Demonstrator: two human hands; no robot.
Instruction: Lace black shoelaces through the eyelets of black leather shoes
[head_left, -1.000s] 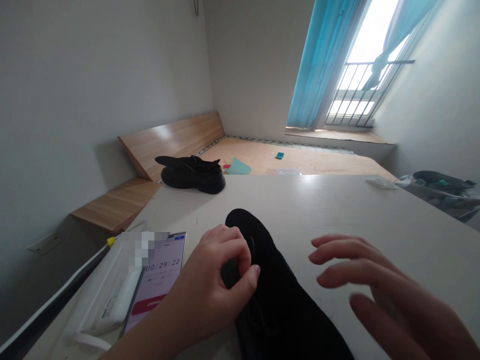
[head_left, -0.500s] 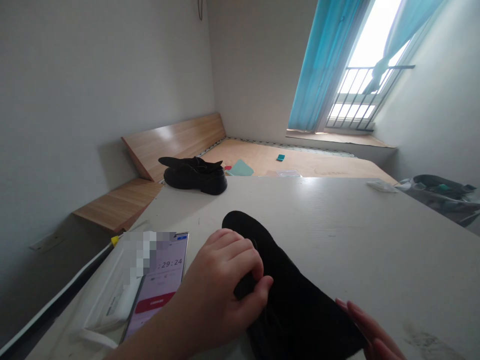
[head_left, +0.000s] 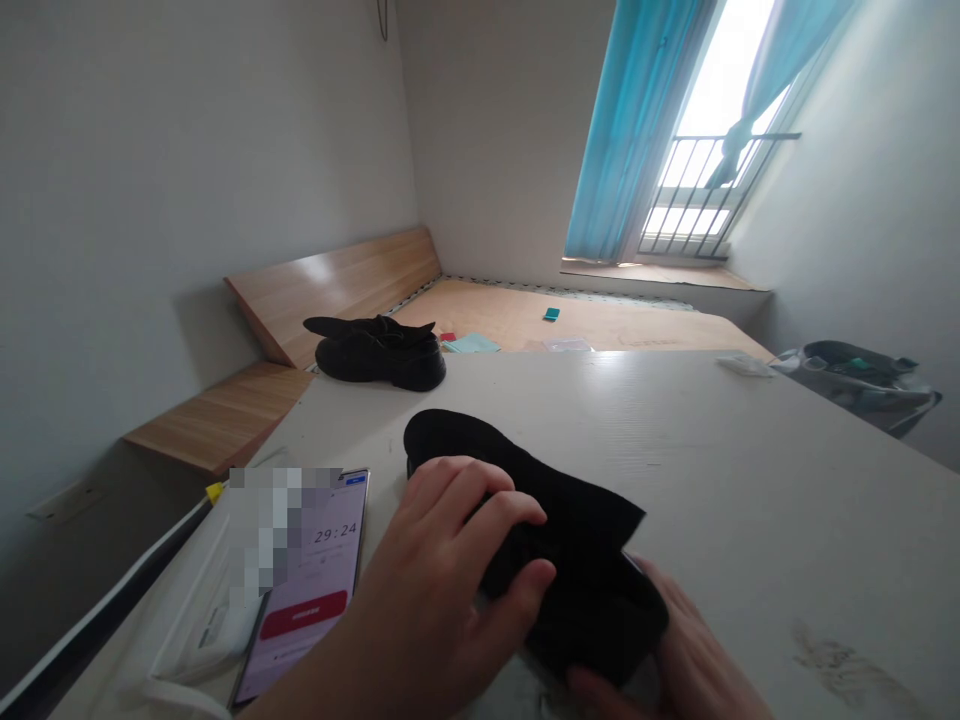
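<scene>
Left: I see the left hand (head_left: 442, 570) lying on top of the black sock (head_left: 577, 530). Its fingers curl over the cloth and press it, so it holds the sock.

Right: I see the right hand (head_left: 694, 655) at the near end of the sock. It touches the cloth from the side and below. I cannot tell if it grips.

Sock place: the sock lies on the white table (head_left: 675, 430), near me and a bit right of the phone (head_left: 307, 600). Its round far tip is flat on the table, and its near end is bent up in a fold.

Feel: I think it is light and soft. It bends with ease and may slide a little on the smooth top.

Where to hold: I would pinch the thick fold in the middle, or the free round tip.

Far side: a black shoe (head_left: 382, 355) sits on a wood board (head_left: 525, 325) past the table.

Hard to see: a blocky blur (head_left: 277, 520) hides part of the table by the phone. The hands cover much of the sock, and the bottom edge cuts off the right hand. I cannot tell if this is a sock or a soft shoe liner.
</scene>
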